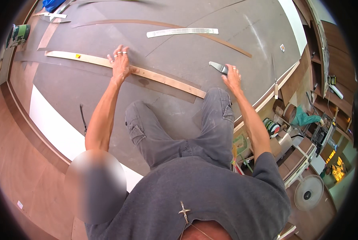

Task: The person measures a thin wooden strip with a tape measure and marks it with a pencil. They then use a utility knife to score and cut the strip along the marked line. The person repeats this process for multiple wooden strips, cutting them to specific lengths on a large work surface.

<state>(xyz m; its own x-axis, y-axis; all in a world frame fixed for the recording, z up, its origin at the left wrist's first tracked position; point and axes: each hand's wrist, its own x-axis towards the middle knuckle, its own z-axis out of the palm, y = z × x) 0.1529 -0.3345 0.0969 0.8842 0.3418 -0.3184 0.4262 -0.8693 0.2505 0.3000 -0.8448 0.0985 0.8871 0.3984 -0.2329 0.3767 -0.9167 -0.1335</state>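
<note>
Stretched across a large grey-brown sheet point(179, 56) is a long pale wooden batten point(167, 79). My left hand point(121, 66) presses down on the batten, its fingers spread. A thin brown strip point(159, 89) lies under the batten and shows along its edges. In my right hand point(233, 78) is a short knife point(218, 67) with a silvery blade end and dark grip, held just above or on the sheet to the right of the batten. Its tip points to the upper left. My knees are on the sheet, the right one close to the batten's near end.
Beyond the batten lie a pale strip point(183, 32) and a long brown strip point(227, 45). A thin tool with a wooden handle point(275, 91) rests near the right edge. A green can point(18, 36) stands far left. Tools, cans and a fan point(309, 193) crowd the right side.
</note>
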